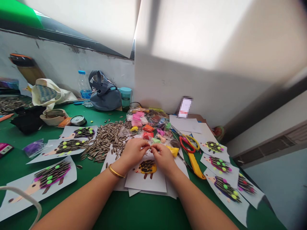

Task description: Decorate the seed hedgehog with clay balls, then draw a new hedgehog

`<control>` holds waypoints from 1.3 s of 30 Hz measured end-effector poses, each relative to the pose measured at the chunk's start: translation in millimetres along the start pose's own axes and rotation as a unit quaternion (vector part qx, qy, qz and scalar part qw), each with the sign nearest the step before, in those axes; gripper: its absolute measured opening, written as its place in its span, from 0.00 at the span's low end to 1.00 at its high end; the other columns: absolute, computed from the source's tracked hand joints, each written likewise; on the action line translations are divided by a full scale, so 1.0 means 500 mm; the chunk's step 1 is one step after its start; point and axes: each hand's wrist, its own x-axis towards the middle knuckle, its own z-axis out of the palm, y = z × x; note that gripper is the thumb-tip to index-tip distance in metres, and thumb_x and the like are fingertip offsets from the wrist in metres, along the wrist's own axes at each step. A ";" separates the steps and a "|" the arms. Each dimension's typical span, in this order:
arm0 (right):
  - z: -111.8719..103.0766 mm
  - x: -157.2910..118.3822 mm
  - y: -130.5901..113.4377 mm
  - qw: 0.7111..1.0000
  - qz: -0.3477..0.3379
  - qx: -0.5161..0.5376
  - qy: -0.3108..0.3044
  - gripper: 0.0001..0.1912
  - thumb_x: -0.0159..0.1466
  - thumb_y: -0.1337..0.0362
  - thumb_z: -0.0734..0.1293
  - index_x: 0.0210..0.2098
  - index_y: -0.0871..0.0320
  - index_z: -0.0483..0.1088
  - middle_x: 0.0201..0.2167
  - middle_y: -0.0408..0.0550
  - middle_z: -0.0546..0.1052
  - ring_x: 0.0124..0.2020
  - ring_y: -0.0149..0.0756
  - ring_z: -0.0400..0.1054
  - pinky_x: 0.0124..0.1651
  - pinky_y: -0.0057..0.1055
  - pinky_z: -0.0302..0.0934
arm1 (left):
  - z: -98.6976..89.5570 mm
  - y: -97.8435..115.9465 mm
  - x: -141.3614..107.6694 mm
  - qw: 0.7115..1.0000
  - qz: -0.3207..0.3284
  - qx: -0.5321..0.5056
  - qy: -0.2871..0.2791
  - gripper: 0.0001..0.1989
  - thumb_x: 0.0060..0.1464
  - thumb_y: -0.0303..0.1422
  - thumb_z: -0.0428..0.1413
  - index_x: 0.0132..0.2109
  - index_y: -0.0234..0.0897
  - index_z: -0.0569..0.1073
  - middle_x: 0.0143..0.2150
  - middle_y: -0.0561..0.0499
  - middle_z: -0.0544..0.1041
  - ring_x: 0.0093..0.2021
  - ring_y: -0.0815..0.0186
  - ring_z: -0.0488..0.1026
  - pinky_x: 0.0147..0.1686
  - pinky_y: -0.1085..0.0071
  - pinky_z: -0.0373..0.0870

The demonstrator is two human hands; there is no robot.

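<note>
My left hand (134, 152), with a gold bangle at the wrist, and my right hand (163, 157) meet fingertip to fingertip. Both are pinched closed; whatever lies between the fingertips is too small to make out. Just below them, on white sheets, is a paper with a yellow hedgehog (146, 167) whose back is covered with dark seeds. A heap of striped sunflower seeds (105, 138) spreads beyond my left hand. Packets of coloured clay (148, 128) lie past the fingertips, and a yellow piece (173, 150) is beside my right hand.
Finished-looking hedgehog pictures lie left (51, 175) and right (227, 188) on the green table (141, 214). Scissors (187, 143) and a yellow cutter (195, 164) are right of my right hand. Behind stand a blue bag (104, 95), a bottle (83, 88) and a cup (126, 97).
</note>
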 end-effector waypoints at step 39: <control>-0.022 0.002 0.004 0.981 0.020 -0.195 -0.006 0.05 0.62 0.64 0.65 0.33 0.55 0.74 0.32 0.45 0.78 0.35 0.37 0.69 0.36 0.29 0.54 | 0.008 -0.030 0.000 0.996 -0.083 0.026 0.013 0.06 0.56 0.37 0.54 0.35 0.43 0.75 0.32 0.54 0.78 0.32 0.66 0.72 0.30 0.72 0.58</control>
